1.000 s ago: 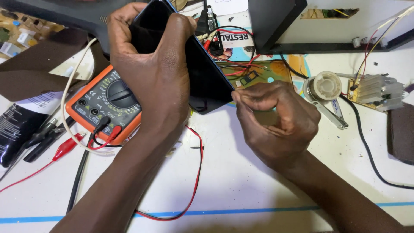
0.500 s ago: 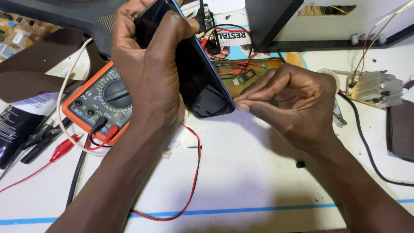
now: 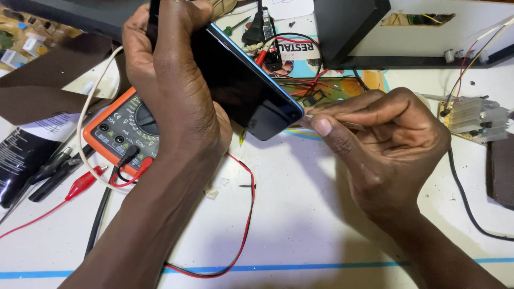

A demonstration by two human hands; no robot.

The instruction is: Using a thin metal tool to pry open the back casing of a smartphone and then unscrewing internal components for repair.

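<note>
My left hand (image 3: 171, 91) grips a dark smartphone (image 3: 246, 91) with a blue rim, held tilted above the white table (image 3: 300, 214), screen facing me. My right hand (image 3: 380, 144) pinches a thin metal tool (image 3: 316, 115) whose tip touches the phone's lower right corner edge. Under my left wrist lies an orange multimeter (image 3: 120, 134) with red and black leads plugged in.
A red wire (image 3: 243, 214) loops across the table. Red and black probe clips (image 3: 64, 179) lie at the left. A circuit board with a heat sink (image 3: 474, 118) sits at the right, a black box (image 3: 348, 27) at the back, a dark pouch (image 3: 500, 171) at the right edge.
My right hand rose from the table to the phone's lower corner and now holds the thin tool against its edge. The phone has tilted slightly in my left hand.
</note>
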